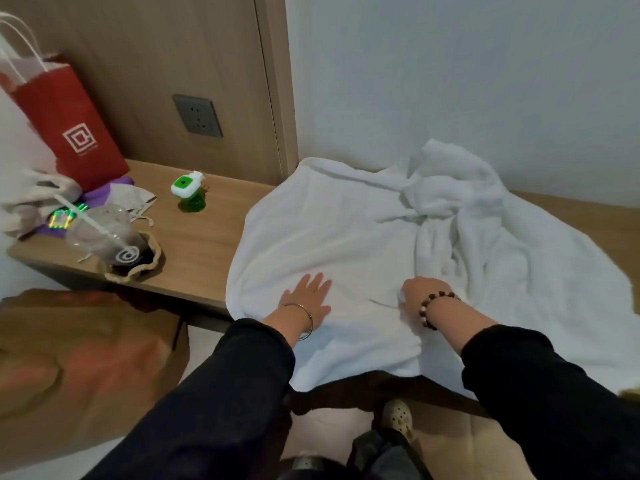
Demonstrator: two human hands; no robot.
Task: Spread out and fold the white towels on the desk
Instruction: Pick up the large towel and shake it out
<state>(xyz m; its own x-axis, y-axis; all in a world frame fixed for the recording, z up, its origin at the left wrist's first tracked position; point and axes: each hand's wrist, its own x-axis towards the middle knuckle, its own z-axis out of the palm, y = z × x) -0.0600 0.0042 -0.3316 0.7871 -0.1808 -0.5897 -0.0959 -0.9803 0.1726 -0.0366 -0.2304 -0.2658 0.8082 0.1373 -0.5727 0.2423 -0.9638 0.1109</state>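
A large white towel (332,233) lies over the wooden desk (194,237), smooth on its left half and hanging over the front edge. More white towel cloth (460,202) is bunched in folds at the back right. My left hand (308,294) lies flat on the smooth part with fingers spread. My right hand (420,296), with a bead bracelet at the wrist, has its fingers curled and pinches a fold of the towel near the front edge.
On the desk's left end stand a red paper bag (65,123), a plastic cup with a straw (110,242), a green and white bottle (188,192) and some cloth bags (38,199). A wall socket (198,116) sits behind. The wall runs close behind the towels.
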